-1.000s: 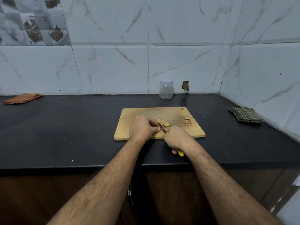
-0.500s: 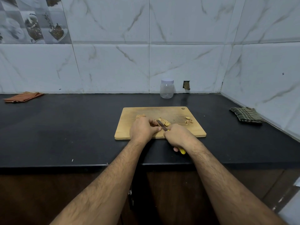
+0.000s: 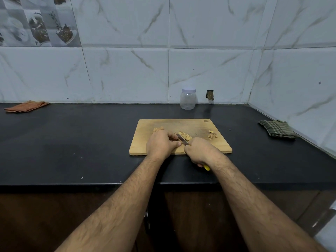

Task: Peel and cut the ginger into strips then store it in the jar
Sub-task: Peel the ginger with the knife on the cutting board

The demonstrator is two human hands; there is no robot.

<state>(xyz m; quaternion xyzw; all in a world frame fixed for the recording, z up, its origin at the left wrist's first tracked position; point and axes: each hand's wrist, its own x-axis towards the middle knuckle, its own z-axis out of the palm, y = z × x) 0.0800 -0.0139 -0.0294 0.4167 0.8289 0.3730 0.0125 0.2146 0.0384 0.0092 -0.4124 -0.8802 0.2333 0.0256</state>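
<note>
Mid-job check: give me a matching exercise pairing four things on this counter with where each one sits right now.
Things:
1. clear plastic jar with white lid
2. orange striped cloth
3. green checked cloth
4. pale ginger peel scraps

Places:
A. right part of the wooden cutting board
B. black counter, far left, by the wall
C. against the back wall, beyond the board
D. black counter, right, near the side wall

Pairs: 1-C, 2-B, 3-D, 4-A
</note>
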